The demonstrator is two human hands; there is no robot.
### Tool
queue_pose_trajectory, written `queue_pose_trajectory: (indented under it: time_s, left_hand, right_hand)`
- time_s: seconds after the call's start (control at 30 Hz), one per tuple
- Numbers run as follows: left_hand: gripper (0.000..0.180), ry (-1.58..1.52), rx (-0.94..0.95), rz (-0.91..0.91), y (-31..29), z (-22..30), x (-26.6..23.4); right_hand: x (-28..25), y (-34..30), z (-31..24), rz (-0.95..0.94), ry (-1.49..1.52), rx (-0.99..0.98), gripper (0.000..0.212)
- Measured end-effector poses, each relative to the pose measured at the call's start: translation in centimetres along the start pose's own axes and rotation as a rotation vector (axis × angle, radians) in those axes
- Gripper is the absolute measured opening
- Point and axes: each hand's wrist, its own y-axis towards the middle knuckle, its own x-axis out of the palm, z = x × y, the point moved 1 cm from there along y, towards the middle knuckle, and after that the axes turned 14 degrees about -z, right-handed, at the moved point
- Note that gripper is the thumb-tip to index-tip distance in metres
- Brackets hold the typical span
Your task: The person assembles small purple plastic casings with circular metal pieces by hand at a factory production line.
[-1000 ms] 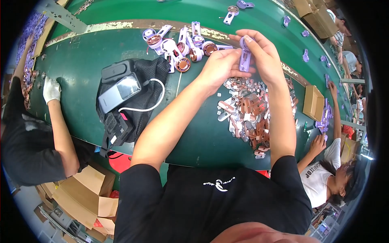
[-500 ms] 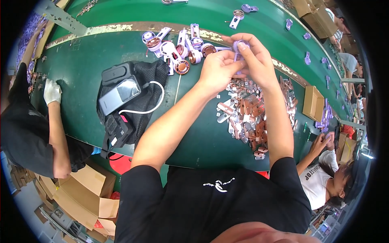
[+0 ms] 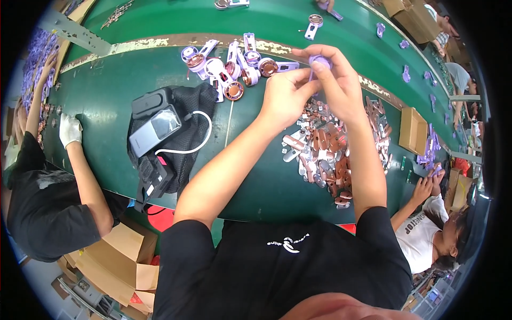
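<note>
Between my two hands, above the far edge of the green table, is a light-purple plastic fan housing [image 3: 321, 61] with a round head. My right hand [image 3: 343, 85] grips the head, its thumb pressed on it. My left hand [image 3: 284, 97] pinches the lower, narrow part, which its fingers mostly hide. Just left of my hands lie several purple fan bodies [image 3: 233, 68] with copper-coloured round motors. Under and in front of my right hand spreads a heap of small brown and silver oblong pieces [image 3: 324, 154].
A black mesh bag [image 3: 200, 98] with a grey power bank [image 3: 155, 131] and white cable lies to the left. A green conveyor belt [image 3: 277, 24] carries purple parts along the far side. A small cardboard box [image 3: 412, 130] stands right. Co-workers sit on both sides.
The purple housing has turned in my fingers, its round head now showing a fuller face. The left co-worker has shifted, and a person's hand now touches a purple part on the belt.
</note>
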Motion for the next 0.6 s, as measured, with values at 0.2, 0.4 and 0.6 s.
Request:
queue_pose_trajectory:
  time_s: [0.2, 0.4, 0.6]
  left_hand:
    - [0.02, -0.026, 0.011, 0.043, 0.0, -0.1, 0.3]
    - [0.02, 0.004, -0.04, 0.01, 0.0, 0.9, 0.5]
    - [0.021, -0.133, -0.035, -0.031, 0.1, 0.3, 0.7]
  right_hand:
    - [0.3, 0.1, -0.2, 0.001, -0.056, -0.009, 0.025]
    - [0.3, 0.3, -0.9, 0.02, 0.066, 0.003, 0.024]
    - [-0.6, 0.2, -0.8, 0.05, 0.126, 0.004, 0.023]
